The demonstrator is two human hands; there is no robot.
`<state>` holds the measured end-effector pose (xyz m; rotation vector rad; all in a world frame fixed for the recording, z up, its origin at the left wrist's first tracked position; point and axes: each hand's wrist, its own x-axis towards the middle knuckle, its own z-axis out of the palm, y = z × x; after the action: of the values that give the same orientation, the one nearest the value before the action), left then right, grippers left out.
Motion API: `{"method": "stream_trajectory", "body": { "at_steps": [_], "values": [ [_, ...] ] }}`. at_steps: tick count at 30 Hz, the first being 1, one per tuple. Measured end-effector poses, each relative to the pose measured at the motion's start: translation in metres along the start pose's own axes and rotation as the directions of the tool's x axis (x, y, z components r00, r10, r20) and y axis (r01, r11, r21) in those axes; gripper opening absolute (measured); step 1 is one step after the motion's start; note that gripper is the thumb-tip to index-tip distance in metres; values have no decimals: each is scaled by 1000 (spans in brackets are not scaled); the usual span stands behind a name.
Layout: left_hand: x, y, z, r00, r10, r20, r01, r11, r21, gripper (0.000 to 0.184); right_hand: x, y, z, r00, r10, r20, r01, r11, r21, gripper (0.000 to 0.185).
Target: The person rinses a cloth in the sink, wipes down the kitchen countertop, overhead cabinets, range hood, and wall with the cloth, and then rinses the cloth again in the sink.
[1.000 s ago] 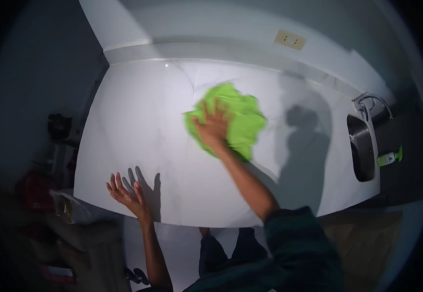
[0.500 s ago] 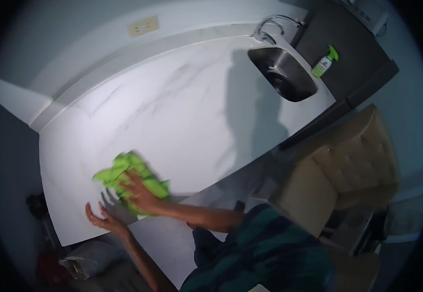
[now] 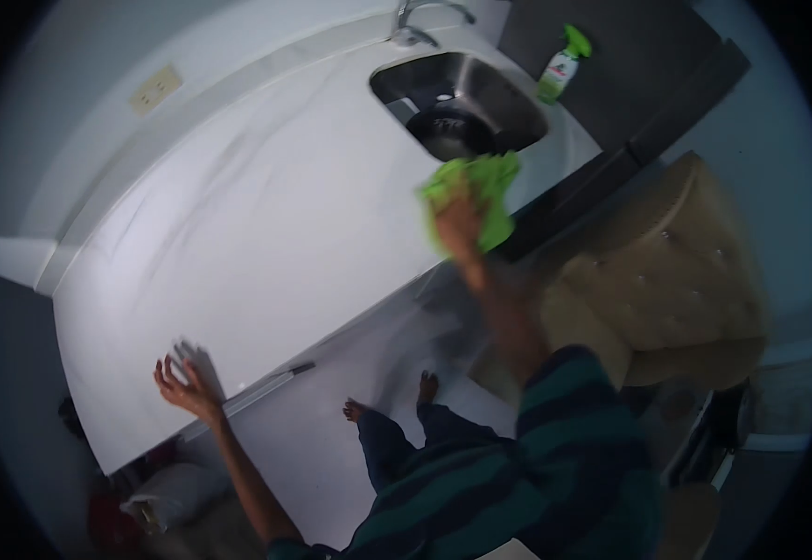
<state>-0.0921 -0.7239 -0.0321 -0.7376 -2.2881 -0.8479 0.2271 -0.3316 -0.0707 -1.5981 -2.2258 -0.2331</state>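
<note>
A bright green cloth [image 3: 497, 201] lies bunched on the white marble-look countertop [image 3: 266, 215], at the front edge just below the sink. My right hand [image 3: 460, 219] presses down on the cloth and holds it, slightly smeared by motion. Far to the left, my left hand [image 3: 187, 387] hovers over or rests near the counter's front edge; which of the two I cannot tell. Its fingers are spread and it holds nothing.
A steel sink [image 3: 518, 107] with a dark round pan [image 3: 448, 131] in it sits under a faucet [image 3: 411, 33]. To its right stands a green-topped spray bottle [image 3: 560, 70]. A tan tufted chair [image 3: 667, 280] is at the right; a wall outlet [image 3: 156, 91] is at the back.
My right hand has carried the green cloth from the counter's left part across to the right, beside the sink. My left hand stays near the left front edge. The view has shifted right.
</note>
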Motion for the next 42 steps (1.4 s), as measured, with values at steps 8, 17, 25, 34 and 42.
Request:
{"method": "stream_trajectory", "body": {
  "at_steps": [8, 17, 25, 34, 42],
  "values": [
    [-6, -19, 12, 989, 148, 9, -148, 979, 139, 34, -66, -56, -56, 954, -279, 115, 188, 848, 495, 60],
    [-9, -32, 10, 991, 67, 112, -101, 937, 333, 31, 116, 208, 29, 980, 197, -38, -200, 978, -66, 64],
    [54, 187, 115, 919, 344, 191, -319, 936, -150, 47, 126, 189, 20, 965, 256, 56, -252, 965, -70, 61],
    [22, 657, 276, 615, 765, 192, -8, 250, -968, 91, 193, 310, 38, 894, 441, -75, -446, 891, -87, 65],
    [0, 829, 397, 671, 561, 484, 301, 391, -870, 74, 280, 317, 48, 963, 36, 266, -104, 964, 245, 49]
  ]
}}
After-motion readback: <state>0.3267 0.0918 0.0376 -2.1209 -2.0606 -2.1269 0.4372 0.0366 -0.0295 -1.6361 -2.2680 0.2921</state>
